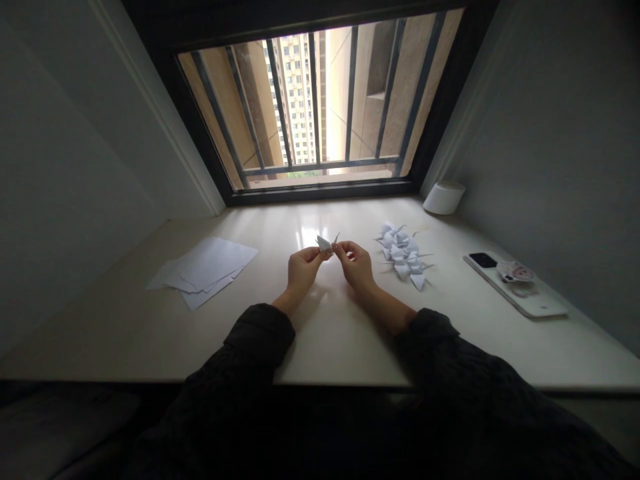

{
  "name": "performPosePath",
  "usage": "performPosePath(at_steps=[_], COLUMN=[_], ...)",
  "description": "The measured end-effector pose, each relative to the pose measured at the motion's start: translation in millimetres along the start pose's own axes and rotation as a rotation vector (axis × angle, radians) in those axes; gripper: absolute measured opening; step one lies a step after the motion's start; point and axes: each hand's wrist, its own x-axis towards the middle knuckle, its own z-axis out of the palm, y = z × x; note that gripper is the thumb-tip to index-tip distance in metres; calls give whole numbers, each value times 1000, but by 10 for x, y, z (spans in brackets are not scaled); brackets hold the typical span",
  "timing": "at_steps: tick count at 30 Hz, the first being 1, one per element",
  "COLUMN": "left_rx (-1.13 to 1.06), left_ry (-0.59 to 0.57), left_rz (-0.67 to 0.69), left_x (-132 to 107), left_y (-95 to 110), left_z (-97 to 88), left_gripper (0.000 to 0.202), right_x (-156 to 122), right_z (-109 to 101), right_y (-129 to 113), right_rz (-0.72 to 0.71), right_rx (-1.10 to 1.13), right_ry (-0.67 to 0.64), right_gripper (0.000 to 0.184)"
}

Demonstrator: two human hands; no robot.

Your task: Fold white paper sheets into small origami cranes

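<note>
Between my two hands, above the middle of the white sill, is a small white paper crane (324,244). My left hand (303,269) is closed, pinching the crane's body from the left. From the other side, the fingertips of my right hand (356,264) pinch it near a thin upright point. To the right lies a cluster of several folded paper cranes (400,253) with thin pointed ends. Loose white paper sheets (217,263) overlap in a stack on the left.
A white phone (520,287) with a round sticker-like grip lies at the far right. A white cup-like object (444,198) stands in the back right corner. Behind is a barred window (320,107) in a dark frame. The white sill (340,347) ends at a front edge below my forearms.
</note>
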Motion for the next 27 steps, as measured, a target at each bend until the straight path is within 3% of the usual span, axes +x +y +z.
performPosePath(at_steps=[5,12,19,27], left_rx=[-58,25,18,-3], left_ry=[-74,30,44,-59], left_rz=[14,-9,-35,-130], left_x=[5,1,-20,63], left_y=[-13,40,41,23], left_z=[-5,0,27,-139], left_gripper=[34,32,34,34], right_x=[17,-16,-26,213], right_z=[-12,-1,11,-143], right_y=[3,-56,-61,-6], right_rz=[-7,-4,42,-51], right_rx=[7,67,115,232], right_ry=[-8,-26,-56,-202], right_gripper=[29,26,27,29])
